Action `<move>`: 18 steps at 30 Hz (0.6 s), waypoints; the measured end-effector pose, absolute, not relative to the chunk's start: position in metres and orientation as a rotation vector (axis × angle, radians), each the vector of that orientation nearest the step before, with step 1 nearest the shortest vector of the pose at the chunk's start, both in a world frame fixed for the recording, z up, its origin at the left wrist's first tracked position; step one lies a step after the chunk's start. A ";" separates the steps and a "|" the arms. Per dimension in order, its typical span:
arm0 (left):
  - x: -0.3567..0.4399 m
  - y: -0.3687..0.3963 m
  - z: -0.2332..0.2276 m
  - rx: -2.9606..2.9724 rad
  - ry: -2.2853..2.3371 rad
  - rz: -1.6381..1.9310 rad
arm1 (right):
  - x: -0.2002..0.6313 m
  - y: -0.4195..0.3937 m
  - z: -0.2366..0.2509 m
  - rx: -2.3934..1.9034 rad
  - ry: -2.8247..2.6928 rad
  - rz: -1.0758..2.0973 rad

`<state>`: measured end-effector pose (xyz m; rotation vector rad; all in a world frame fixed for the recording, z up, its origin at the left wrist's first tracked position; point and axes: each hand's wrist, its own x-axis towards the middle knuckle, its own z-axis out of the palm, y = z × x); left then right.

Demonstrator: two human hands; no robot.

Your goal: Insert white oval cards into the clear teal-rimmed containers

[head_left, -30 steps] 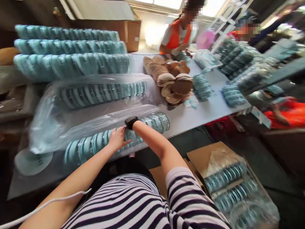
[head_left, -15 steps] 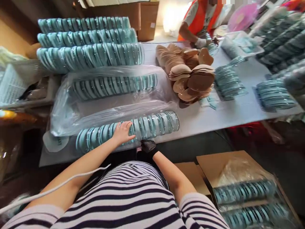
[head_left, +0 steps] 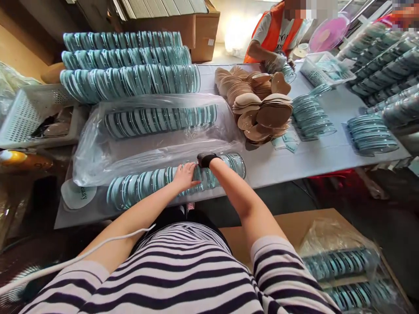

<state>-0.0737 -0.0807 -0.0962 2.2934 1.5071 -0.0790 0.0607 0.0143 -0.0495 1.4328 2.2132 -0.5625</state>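
Left hand (head_left: 185, 176) flat, fingers spread, pressing on row of teal lids (head_left: 144, 185) at table (head_left: 294, 161) front edge. Right hand (head_left: 200, 168) mostly hidden behind wrist, grip unclear, at same row beside plastic bag (head_left: 98, 152).

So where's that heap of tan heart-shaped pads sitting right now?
The heap of tan pads lies toward the far middle of the white table, between the clear plastic bag of teal cases and a short stack of teal cases on its right.
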 end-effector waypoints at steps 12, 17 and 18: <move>-0.073 -0.084 -0.095 2.300 1.534 -0.114 | 0.039 0.005 -0.054 1.348 2.217 -0.384; -0.073 -0.086 -0.095 2.320 1.549 -0.101 | 0.025 0.007 -0.061 1.357 2.198 -0.374; -0.074 -0.086 -0.096 2.323 1.543 -0.095 | 0.023 0.009 -0.061 1.351 2.198 -0.381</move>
